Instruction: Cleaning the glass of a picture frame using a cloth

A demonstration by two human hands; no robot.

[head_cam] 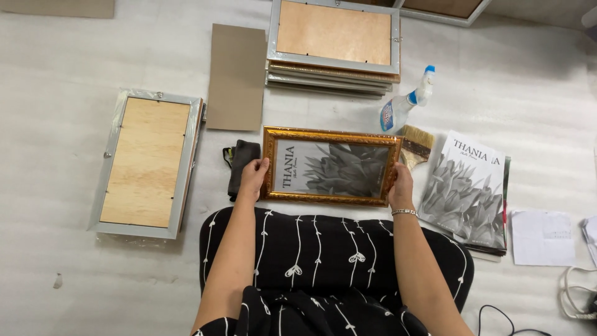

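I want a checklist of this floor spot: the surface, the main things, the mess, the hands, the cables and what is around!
Surface: pale padded floor covering.
Job's things: gold frame with a grey plant print, lying flat.
Clutter: spray bottle, brush, black cloth, cardboard sheet, stack of prints, white paper.
Hands: left hand and right hand grip the frame's short ends.
Cables: white cable, black cable, lower right.
Surroundings: face-down frame stack above, wrapped frame at left.

The picture frame (331,165) lies between cloth (241,167) on its left and brush (414,146) on its right.
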